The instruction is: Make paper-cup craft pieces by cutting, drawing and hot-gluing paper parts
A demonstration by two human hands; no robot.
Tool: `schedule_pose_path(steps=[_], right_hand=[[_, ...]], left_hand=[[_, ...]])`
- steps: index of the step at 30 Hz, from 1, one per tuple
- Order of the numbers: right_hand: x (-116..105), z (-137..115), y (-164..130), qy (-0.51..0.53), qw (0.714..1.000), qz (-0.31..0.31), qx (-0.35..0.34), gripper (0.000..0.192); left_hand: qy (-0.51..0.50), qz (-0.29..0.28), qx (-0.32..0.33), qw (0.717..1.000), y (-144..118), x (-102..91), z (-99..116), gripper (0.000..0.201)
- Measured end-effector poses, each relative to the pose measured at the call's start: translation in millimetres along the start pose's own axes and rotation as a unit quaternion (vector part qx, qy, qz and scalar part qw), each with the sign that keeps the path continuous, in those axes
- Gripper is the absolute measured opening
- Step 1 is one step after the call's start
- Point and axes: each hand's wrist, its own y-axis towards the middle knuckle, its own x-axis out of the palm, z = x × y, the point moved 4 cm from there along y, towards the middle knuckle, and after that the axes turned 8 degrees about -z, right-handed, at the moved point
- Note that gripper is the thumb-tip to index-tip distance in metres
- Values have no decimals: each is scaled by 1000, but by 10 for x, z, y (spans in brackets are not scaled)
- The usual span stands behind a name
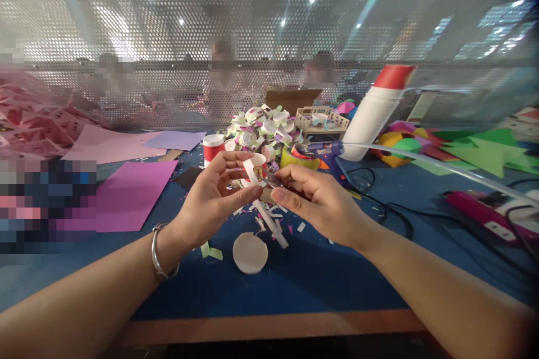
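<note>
**Paper strip held between two hands, cutting in progress**

Item: white paper strip, pinched upright by the left hand between thumb and fingertips, its tail trailing down just below both hands. Right hand: clenched around what appears to be small scissors, tip touching the strip. Below the hands: white paper disc and scraps on the blue table. Beyond the right hand: blue glue gun, white bottle. Handling note: the cut would likely run cleaner with the strip kept taut and the fingertips clear of the blades.
</note>
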Motion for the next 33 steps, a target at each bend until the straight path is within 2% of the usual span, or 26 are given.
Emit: schedule_pose_path(steps=[3, 15, 21, 33], right_hand=[[23, 3, 1, 4, 1000, -5, 1, 32], [27, -18, -4, -48, 999, -3, 4, 30], [57, -50, -18, -62, 998, -10, -12, 27], [62, -59, -5, -66, 998, -4, -11, 26]], left_hand=[[34, 10, 24, 999, -5, -4, -5, 44], [93, 32, 39, 994, -11, 4, -13, 46], [117, 62, 87, 987, 0, 1, -23, 46], [132, 84, 68, 985, -35, 12, -45, 47]])
